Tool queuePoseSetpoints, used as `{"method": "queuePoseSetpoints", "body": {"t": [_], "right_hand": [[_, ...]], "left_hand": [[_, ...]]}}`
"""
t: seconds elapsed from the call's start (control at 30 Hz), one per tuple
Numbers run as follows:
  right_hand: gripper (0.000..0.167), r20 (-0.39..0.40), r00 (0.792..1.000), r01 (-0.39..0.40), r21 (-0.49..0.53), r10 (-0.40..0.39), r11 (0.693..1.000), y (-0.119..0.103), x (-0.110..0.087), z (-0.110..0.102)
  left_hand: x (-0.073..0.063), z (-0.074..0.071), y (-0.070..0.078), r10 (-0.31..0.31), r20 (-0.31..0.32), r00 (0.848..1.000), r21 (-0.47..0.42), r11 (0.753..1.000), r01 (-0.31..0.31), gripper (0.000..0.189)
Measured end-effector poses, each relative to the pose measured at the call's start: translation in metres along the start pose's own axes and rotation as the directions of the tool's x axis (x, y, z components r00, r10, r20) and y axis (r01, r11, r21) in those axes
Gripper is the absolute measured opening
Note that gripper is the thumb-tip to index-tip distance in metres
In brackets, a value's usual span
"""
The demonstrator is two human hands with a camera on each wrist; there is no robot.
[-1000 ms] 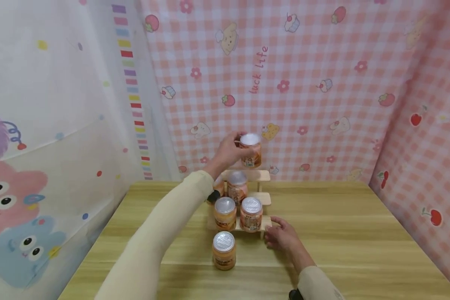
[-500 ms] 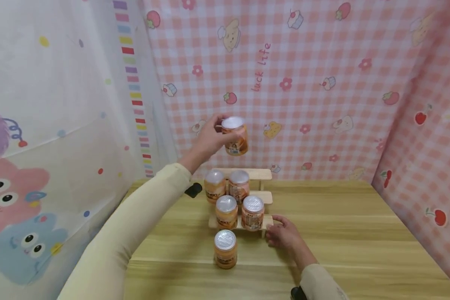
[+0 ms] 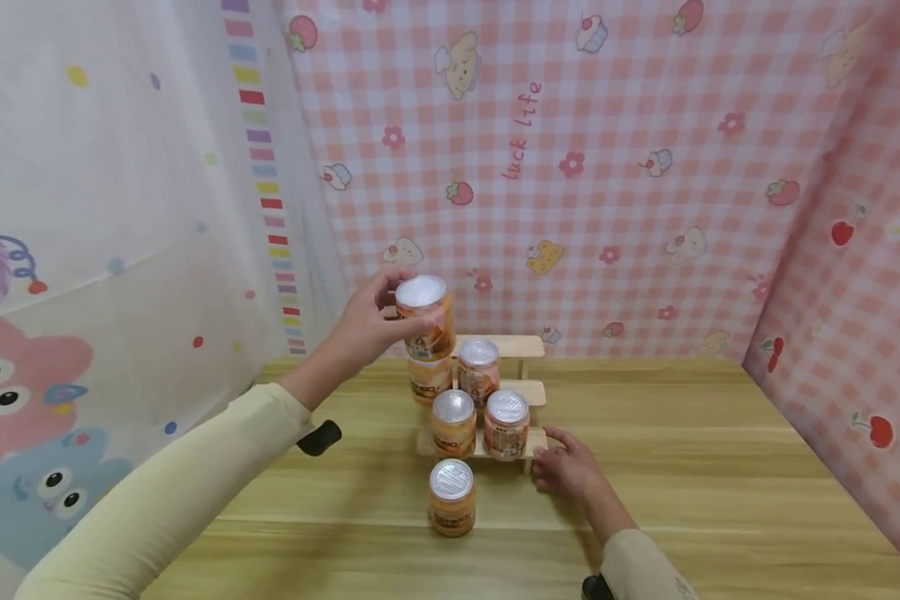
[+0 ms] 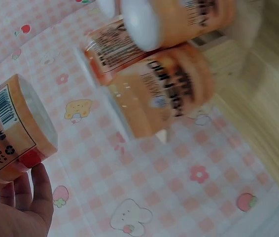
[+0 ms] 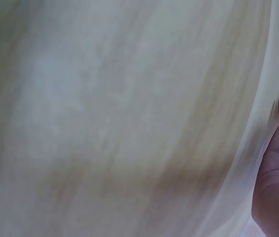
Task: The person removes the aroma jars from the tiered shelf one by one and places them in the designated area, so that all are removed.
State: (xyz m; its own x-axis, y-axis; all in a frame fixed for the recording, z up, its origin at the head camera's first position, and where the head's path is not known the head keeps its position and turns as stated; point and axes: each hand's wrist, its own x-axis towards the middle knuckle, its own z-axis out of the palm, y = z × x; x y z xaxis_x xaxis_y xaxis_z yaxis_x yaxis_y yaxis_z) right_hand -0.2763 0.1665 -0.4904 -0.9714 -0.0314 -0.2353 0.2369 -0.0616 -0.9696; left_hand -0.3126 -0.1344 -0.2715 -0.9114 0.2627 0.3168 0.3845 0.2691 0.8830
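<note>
My left hand (image 3: 367, 325) grips an orange-labelled can (image 3: 426, 329) with a silver lid, fingers and thumb around its side. It is held upright above the left can (image 3: 431, 382) on the middle step of a small wooden stepped stand (image 3: 525, 392), hiding that can's top. In the left wrist view the held can (image 4: 18, 131) shows a barcode. On the middle step is another can (image 3: 479, 371); two more, a left one (image 3: 453, 423) and a right one (image 3: 506, 425), occupy the lowest step. My right hand (image 3: 570, 467) holds the right end of that lowest step.
One more can (image 3: 452, 498) stands on the wood-grain table (image 3: 682, 492) in front of the stand. Behind hangs a pink checked cloth (image 3: 630, 217); a white printed sheet (image 3: 157, 275) rises on the left. The top step (image 3: 502, 345) is partly hidden by the held can.
My left hand has carried the can leftward from above the stand's top right, rising first and then coming down over the left side. The right hand has stayed at the stand's end.
</note>
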Motion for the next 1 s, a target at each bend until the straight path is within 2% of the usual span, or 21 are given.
{"method": "queuePoseSetpoints", "body": {"t": [0.27, 0.37, 0.5, 0.6, 0.73, 0.87, 1.0], "right_hand": [[0.060, -0.019, 1.000, -0.007, 0.006, 0.007, 1.000, -0.001, -0.002, -0.003], [0.059, -0.030, 1.000, 0.007, -0.007, -0.007, 1.000, -0.003, 0.000, -0.002], [0.058, -0.019, 1.000, 0.018, -0.003, -0.018, 1.000, -0.006, 0.004, -0.001], [0.059, -0.008, 1.000, 0.011, -0.001, -0.011, 1.000, -0.007, 0.005, -0.001], [0.059, -0.016, 1.000, -0.007, -0.012, 0.007, 1.000, -0.006, 0.005, -0.003], [0.061, -0.008, 1.000, -0.021, -0.011, 0.021, 1.000, -0.002, 0.004, -0.003], [0.062, -0.004, 1.000, -0.029, -0.005, 0.029, 1.000, 0.001, 0.002, -0.002]], "left_hand": [[-0.049, -0.019, -0.011, -0.043, 0.018, 0.999, -0.012, 0.999, 0.043, 0.067], [-0.066, -0.025, -0.022, -0.032, 0.007, 0.999, 0.003, 0.999, 0.032, 0.068], [-0.084, -0.028, -0.045, 0.003, -0.031, 1.000, 0.057, 0.998, -0.001, 0.067], [-0.095, -0.023, -0.067, 0.006, -0.057, 0.998, 0.090, 0.996, -0.001, 0.066], [-0.112, -0.012, -0.096, -0.038, -0.058, 0.998, 0.079, 0.996, 0.043, 0.066], [-0.128, -0.002, -0.117, -0.093, -0.068, 0.993, 0.073, 0.992, 0.098, 0.069], [-0.137, 0.007, -0.133, -0.140, -0.085, 0.986, 0.065, 0.987, 0.146, 0.072]]}}
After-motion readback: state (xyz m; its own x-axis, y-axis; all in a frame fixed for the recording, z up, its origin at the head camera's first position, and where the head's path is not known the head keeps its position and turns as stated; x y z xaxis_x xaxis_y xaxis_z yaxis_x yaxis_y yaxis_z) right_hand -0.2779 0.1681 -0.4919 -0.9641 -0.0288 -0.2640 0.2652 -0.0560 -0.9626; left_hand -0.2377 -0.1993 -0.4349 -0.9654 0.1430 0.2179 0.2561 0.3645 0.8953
